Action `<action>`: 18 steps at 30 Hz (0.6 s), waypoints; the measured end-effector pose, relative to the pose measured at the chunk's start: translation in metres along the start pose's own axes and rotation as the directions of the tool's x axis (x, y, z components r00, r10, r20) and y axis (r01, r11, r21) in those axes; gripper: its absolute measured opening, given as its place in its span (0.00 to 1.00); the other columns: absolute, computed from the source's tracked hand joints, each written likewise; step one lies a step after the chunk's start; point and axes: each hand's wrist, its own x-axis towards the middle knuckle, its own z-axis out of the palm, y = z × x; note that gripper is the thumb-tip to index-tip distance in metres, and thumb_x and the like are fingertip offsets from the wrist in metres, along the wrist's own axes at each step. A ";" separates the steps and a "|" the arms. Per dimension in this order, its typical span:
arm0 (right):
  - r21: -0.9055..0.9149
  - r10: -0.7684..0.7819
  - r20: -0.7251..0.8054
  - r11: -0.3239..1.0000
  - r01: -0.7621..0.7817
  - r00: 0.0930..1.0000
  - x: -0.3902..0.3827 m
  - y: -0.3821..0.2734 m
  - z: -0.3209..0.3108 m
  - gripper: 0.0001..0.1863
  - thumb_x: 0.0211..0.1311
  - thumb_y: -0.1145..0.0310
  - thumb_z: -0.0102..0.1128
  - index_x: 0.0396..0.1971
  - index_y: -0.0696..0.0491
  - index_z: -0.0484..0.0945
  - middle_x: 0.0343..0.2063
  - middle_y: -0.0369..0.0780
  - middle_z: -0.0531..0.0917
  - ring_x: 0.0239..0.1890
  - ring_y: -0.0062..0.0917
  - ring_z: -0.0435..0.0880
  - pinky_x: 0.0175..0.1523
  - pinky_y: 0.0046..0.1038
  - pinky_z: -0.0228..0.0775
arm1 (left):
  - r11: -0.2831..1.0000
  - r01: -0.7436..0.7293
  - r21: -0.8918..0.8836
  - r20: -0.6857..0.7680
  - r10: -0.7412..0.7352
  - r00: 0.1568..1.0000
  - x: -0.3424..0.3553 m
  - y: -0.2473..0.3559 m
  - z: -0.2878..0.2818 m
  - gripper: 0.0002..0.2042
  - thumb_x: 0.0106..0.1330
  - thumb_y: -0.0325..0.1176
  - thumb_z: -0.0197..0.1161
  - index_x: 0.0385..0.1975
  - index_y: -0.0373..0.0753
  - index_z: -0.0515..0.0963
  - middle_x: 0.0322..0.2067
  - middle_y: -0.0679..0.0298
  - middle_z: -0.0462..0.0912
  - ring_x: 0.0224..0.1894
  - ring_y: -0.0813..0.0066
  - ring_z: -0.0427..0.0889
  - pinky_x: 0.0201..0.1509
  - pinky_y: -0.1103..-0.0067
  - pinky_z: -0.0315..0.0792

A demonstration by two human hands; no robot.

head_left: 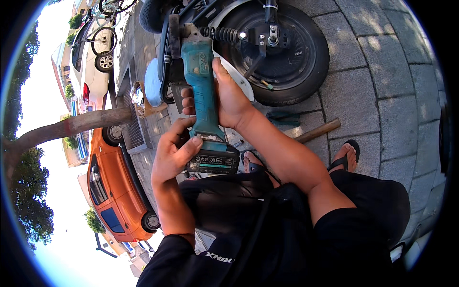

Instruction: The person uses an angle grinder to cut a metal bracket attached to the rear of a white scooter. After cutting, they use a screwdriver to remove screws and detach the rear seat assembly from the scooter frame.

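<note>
Fingers [188,102] of the right hand [230,98] are gripping a cordless angle grinder [204,95].
The left hand [173,152] is holding its rear, fingers bent; the grinder is hovering beside a scooter wheel [294,71].

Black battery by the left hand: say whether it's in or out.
In: the black battery sits against the foot of the teal power tool, no gap visible.

Teal power tool [205,103] was held over the paving [397,95]

The right grip [232,103] wrapped the tool's body; the left grip [167,153] touched its lower end, beside the black battery pack [213,163]. Beyond stood a vehicle's black wheel [294,60] and a coil spring [227,34]. A brown stick [319,131] lay near a sandalled foot [345,155].
</note>
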 end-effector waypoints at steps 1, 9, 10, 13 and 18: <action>0.036 0.002 0.016 0.999 -0.003 1.000 -0.001 -0.009 0.012 0.41 0.77 0.24 0.43 0.56 0.51 0.80 0.45 0.46 0.87 0.41 0.36 0.89 0.49 0.44 0.85 | 0.996 -0.066 -0.066 0.003 0.066 0.998 -0.001 0.003 0.000 0.29 0.72 0.38 0.69 0.67 0.27 0.75 0.51 0.61 0.83 0.49 0.77 0.81 0.55 0.80 0.74; -0.047 -0.120 0.149 0.991 0.128 0.982 -0.039 -0.071 0.069 0.31 0.79 0.32 0.52 0.52 0.48 0.81 0.35 0.43 0.87 0.31 0.32 0.88 0.36 0.39 0.83 | 0.937 -0.197 -0.290 0.131 0.242 0.961 0.023 0.009 0.020 0.48 0.67 0.54 0.75 0.74 0.19 0.65 0.65 0.47 0.81 0.68 0.61 0.80 0.74 0.68 0.69; -0.104 -0.157 0.135 0.980 0.172 0.978 -0.050 -0.083 0.074 0.31 0.80 0.33 0.52 0.52 0.49 0.81 0.35 0.43 0.87 0.31 0.31 0.88 0.36 0.39 0.83 | 0.936 -0.228 -0.268 0.130 0.270 0.954 0.028 0.012 0.027 0.48 0.68 0.54 0.74 0.75 0.19 0.64 0.65 0.48 0.80 0.68 0.62 0.79 0.74 0.68 0.69; -0.371 -0.329 0.097 0.864 0.341 0.939 -0.078 -0.124 0.088 0.31 0.80 0.34 0.53 0.51 0.51 0.80 0.33 0.44 0.87 0.30 0.31 0.88 0.34 0.38 0.84 | 0.938 -0.281 -0.202 0.210 0.322 0.923 0.035 0.023 0.034 0.38 0.76 0.48 0.69 0.74 0.23 0.66 0.65 0.49 0.80 0.63 0.65 0.80 0.69 0.68 0.74; -0.910 -0.685 -0.124 0.368 0.193 0.718 -0.110 -0.229 0.124 0.21 0.71 0.45 0.73 0.39 0.50 0.83 0.27 0.35 0.84 0.23 0.21 0.83 0.28 0.27 0.79 | 0.922 -0.387 0.020 -0.020 0.387 0.922 0.040 -0.004 -0.004 0.24 0.84 0.40 0.58 0.70 0.28 0.75 0.59 0.51 0.86 0.55 0.67 0.88 0.61 0.70 0.80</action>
